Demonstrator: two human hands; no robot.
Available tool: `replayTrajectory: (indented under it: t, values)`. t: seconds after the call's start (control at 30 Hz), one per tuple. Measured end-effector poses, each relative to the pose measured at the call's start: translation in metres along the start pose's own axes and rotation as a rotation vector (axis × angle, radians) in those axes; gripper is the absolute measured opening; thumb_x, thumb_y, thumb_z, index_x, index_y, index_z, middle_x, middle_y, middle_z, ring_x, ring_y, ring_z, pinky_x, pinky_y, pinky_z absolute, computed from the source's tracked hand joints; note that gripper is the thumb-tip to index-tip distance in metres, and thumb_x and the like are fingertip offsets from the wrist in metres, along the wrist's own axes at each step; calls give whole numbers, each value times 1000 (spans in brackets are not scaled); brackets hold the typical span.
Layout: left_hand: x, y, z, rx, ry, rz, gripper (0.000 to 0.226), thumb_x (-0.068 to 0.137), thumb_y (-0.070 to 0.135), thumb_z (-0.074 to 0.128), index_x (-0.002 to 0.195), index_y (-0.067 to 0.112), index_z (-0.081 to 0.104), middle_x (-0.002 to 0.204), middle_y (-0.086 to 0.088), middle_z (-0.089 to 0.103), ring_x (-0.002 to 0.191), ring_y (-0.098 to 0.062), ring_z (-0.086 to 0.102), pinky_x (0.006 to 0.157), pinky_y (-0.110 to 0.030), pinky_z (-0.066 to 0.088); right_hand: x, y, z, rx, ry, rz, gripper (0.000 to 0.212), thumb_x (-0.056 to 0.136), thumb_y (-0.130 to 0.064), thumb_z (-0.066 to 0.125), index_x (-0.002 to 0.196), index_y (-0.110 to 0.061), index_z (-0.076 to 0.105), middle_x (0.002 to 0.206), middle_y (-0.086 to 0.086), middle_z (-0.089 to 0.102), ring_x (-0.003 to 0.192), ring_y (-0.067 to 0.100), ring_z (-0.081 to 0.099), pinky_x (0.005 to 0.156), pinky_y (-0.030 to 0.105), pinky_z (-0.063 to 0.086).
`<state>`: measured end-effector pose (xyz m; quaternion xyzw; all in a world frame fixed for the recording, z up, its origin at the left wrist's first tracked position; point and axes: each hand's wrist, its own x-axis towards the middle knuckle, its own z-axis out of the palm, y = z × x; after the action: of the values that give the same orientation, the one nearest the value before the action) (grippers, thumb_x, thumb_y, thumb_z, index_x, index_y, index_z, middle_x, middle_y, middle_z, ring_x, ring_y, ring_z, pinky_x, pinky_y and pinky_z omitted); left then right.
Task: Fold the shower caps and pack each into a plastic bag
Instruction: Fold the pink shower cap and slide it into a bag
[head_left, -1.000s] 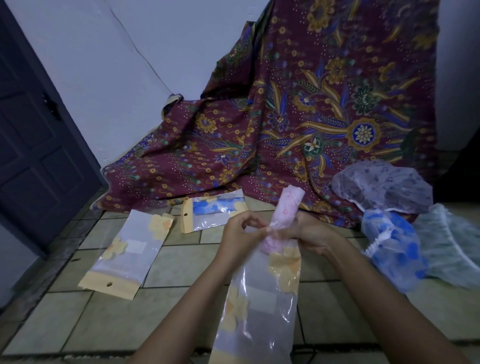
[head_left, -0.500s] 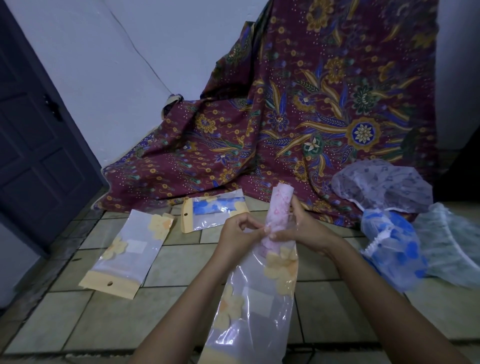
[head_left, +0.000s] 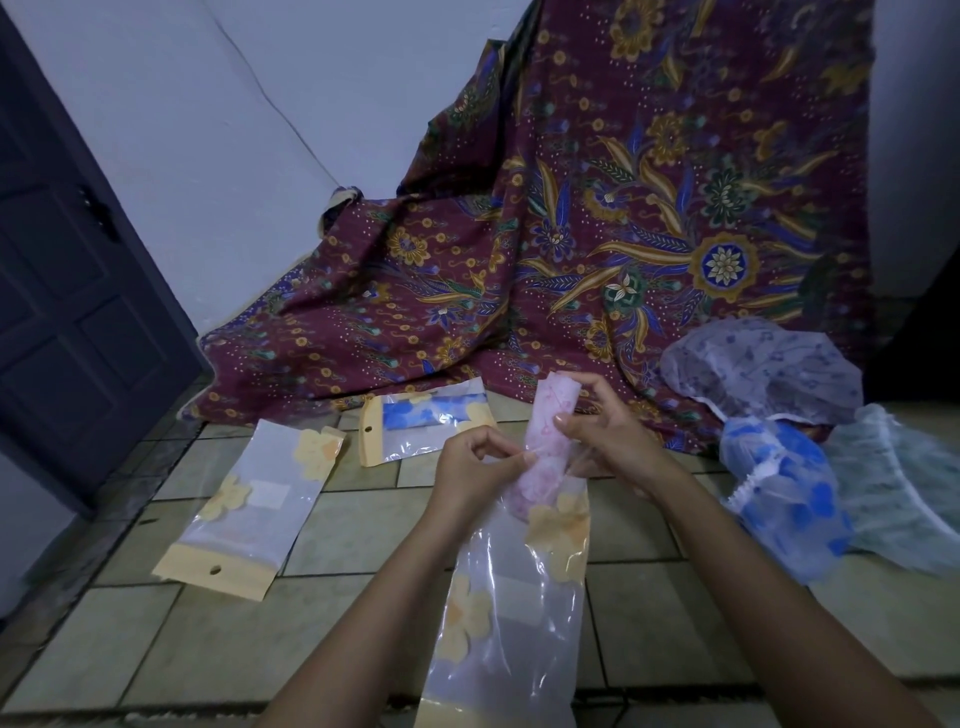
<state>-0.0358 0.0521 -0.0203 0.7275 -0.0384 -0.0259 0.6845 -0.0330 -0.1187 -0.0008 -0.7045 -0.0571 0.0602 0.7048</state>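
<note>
Head view: left hand (head_left: 470, 467) pinches plastic bag (head_left: 519, 623) mouth, right hand (head_left: 608, 441) grips pink cap (head_left: 550, 415).

Cap (head_left: 550, 421) half in near bag (head_left: 519, 623), packed bag (head_left: 426, 426) behind, empty bag (head_left: 249, 499) left, loose caps (head_left: 784, 483) right

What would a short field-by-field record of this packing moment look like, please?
left grip: pinches mouth of held plastic bag
right grip: holds rolled pink cap, lower end inside the bag
packed bag: blue cap inside, on floor
empty bag: flat on tiled floor
loose caps: lilac cap, blue-spotted cap, pale green cap, on the right
backdrop: batik cloth
</note>
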Motion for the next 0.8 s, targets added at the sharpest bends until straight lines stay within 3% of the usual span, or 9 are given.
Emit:
replayTrajectory:
  t: [0.1, 0.3, 0.43, 0.5, 0.57, 0.63, 0.7, 0.8]
  values:
    - [0, 1, 0, 6, 35, -5, 17, 71, 1, 75, 66, 8, 61, 71, -5, 61, 70, -15, 55, 71, -33, 47, 3, 5, 3, 72, 25, 2, 22, 87, -6, 58, 94, -25, 50, 77, 10, 66, 55, 15, 64, 45, 24, 53]
    - [6, 0, -1, -75, 103, -30, 12, 74, 0, 73, 71, 4, 63, 76, -11, 66, 74, -20, 59, 76, -37, 50, 8, 17, 11, 127, 25, 9, 14, 92, -11, 51, 79, -13, 56, 69, -3, 63, 64, 14, 57, 52, 19, 50]
    - [8, 6, 2, -110, 162, -30, 12, 77, 5, 72, 72, 5, 61, 65, -3, 61, 59, -11, 54, 60, -23, 45, 9, 18, 21, 169, 45, 99, 55, 98, -45, 23, 75, -14, 62, 72, 2, 69, 76, 18, 64, 71, 25, 49]
    - [9, 11, 2, -119, 201, -14, 14, 78, 5, 71, 71, 7, 59, 66, -3, 59, 58, -11, 52, 54, -19, 44, 8, 16, 25, 252, -18, 127, 68, 97, -50, 8, 82, -20, 67, 75, 3, 73, 78, 14, 69, 72, 25, 51]
    - [10, 16, 3, -107, 207, 17, 15, 79, 3, 70, 70, 7, 58, 69, -4, 60, 61, -11, 54, 54, -17, 47, 7, 13, 27, 262, -79, 177, 88, 92, -56, -3, 76, -19, 75, 74, 6, 74, 76, 14, 70, 69, 27, 51]
    - [11, 19, 1, -89, 212, 48, 16, 78, 1, 70, 69, 6, 58, 69, -4, 61, 62, -8, 55, 57, -13, 47, 7, 11, 25, 244, -136, 207, 96, 86, -64, -7, 83, -16, 77, 87, 13, 73, 89, 22, 68, 77, 32, 54]
    - [13, 19, 0, -60, 227, 72, 17, 77, 2, 71, 68, 7, 58, 70, -5, 62, 65, -10, 56, 63, -15, 47, 8, 11, 20, 224, -165, 211, 86, 84, -68, 1, 101, -18, 69, 99, 12, 71, 100, 27, 64, 85, 38, 52]
    - [16, 16, -1, 2, 259, 100, 19, 75, 5, 73, 65, 11, 59, 72, -5, 64, 71, -14, 59, 74, -27, 48, 4, 5, 16, 42, -245, 156, 31, 88, -48, 50, 95, -23, 67, 88, -3, 71, 85, 13, 67, 74, 25, 54]
